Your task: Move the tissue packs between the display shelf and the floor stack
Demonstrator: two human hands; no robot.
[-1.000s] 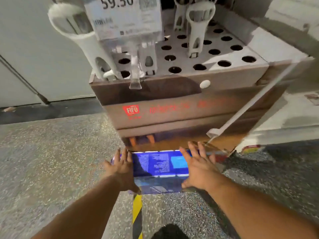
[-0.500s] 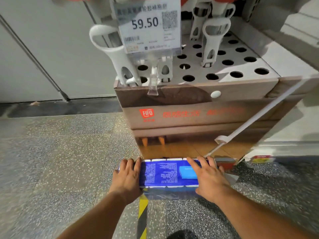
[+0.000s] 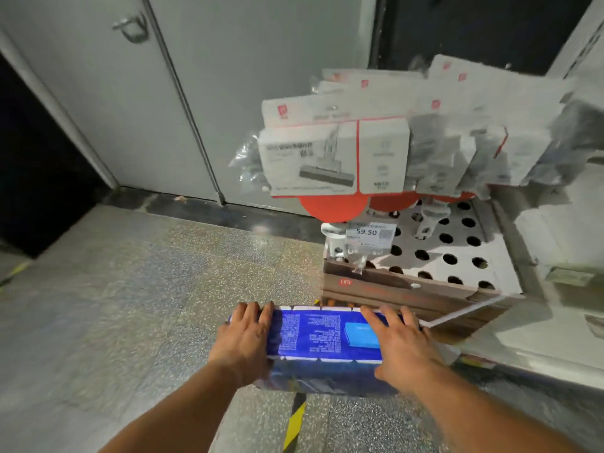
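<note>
A blue tissue pack (image 3: 313, 338) with white print and a light-blue label is held up in front of me, above the speckled floor. My left hand (image 3: 245, 338) grips its left end, fingers curled over the top edge. At the other end, my right hand (image 3: 398, 344) grips the pack, fingers spread over the top face. No floor stack is in view.
A brown display box (image 3: 385, 289) with a white perforated top holds mop handles, boxed mop heads (image 3: 327, 158) and a 59.50 price tag (image 3: 369, 235). Grey doors (image 3: 163, 93) stand behind. Yellow-black tape (image 3: 294, 423) runs along the floor below the pack.
The pack has come up off the floor between both hands. My view has risen and swung left, so the mop boxes and grey doors now show.
</note>
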